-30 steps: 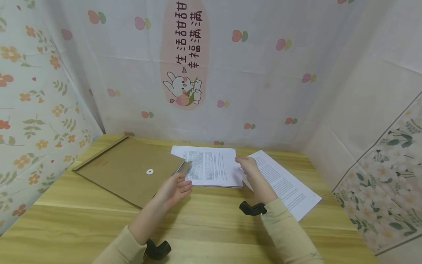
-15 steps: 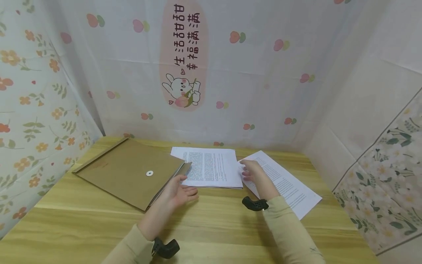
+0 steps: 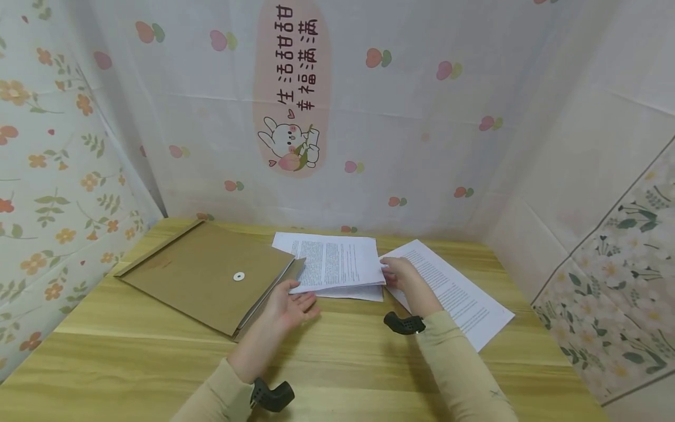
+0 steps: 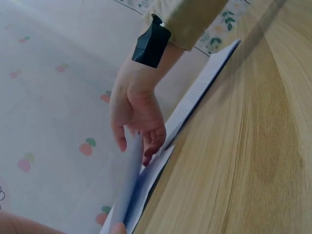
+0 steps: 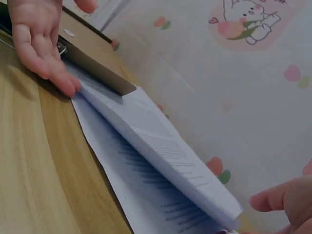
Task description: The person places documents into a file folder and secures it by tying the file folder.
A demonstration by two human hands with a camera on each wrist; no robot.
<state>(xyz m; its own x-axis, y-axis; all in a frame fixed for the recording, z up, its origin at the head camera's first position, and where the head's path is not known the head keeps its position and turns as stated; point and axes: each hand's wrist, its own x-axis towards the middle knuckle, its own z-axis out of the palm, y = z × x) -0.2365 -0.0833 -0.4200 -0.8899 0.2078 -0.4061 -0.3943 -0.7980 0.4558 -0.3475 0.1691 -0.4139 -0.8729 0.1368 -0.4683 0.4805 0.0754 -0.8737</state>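
In the head view, a stack of printed sheets (image 3: pixel 337 264) lies in the middle of the table, its near edge raised off another sheet (image 3: pixel 364 293) below. My right hand (image 3: pixel 408 280) holds the raised stack at its right edge; in the left wrist view the sheets (image 4: pixel 130 180) pass between thumb and fingers. My left hand (image 3: pixel 287 308), fingers mostly straight, touches the near left corner, as the right wrist view shows with the fingertips (image 5: pixel 68 87) on the paper edge. Beside it a brown document envelope (image 3: pixel 205 275) lies with its opening towards the sheets, its flap overlapping them.
Further printed sheets (image 3: pixel 453 293) lie at an angle on the right of the wooden table (image 3: pixel 337 363), under my right forearm. A white button (image 3: pixel 239 276) sits on the envelope. Patterned curtains (image 3: pixel 411 117) stand close behind and at both sides.
My right hand has taken hold of the middle stack and raised its near edge, uncovering a sheet below. My left hand has moved slightly right to the stack's near left corner.
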